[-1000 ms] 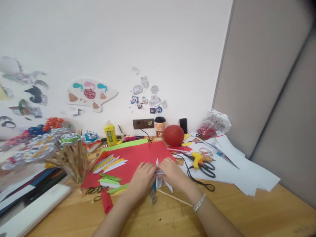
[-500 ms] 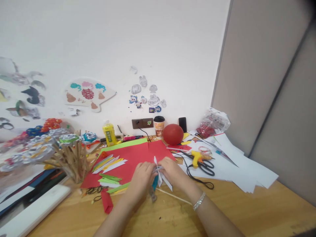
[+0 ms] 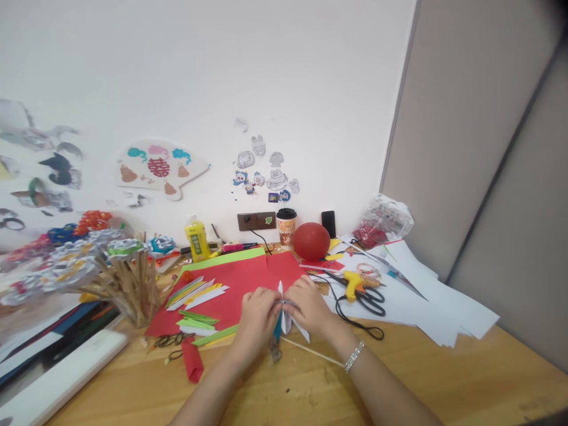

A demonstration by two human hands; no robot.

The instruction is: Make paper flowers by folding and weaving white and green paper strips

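Note:
Both hands meet over the front part of the table around a small folded white paper piece (image 3: pixel 286 322). My left hand (image 3: pixel 260 313) pinches its left side, and my right hand (image 3: pixel 308 305), with a silver bracelet on the wrist, pinches the right side. White points stick out above and below the fingers. Beneath my left fingers a blue strip (image 3: pixel 278 328) shows, its upper end hidden. A thin pale stick (image 3: pixel 313 352) lies on the table below the hands. Folded white and yellow strips (image 3: pixel 197 294) and green strips (image 3: pixel 197 320) rest left of them, partly on red paper (image 3: pixel 248 275).
A yellow glue gun (image 3: pixel 352 286) and black scissors (image 3: pixel 370 302) lie right, by white sheets (image 3: pixel 444 302). Behind stand a cup (image 3: pixel 286 228), a red balloon (image 3: pixel 312 241), a phone (image 3: pixel 328 225) and a yellow bottle (image 3: pixel 197 239). Sticks (image 3: pixel 133 290) fill a holder at left.
The fingertips have drawn slightly closer together on the white paper piece, and the right hand has shifted up a little. Everything else on the table stays put.

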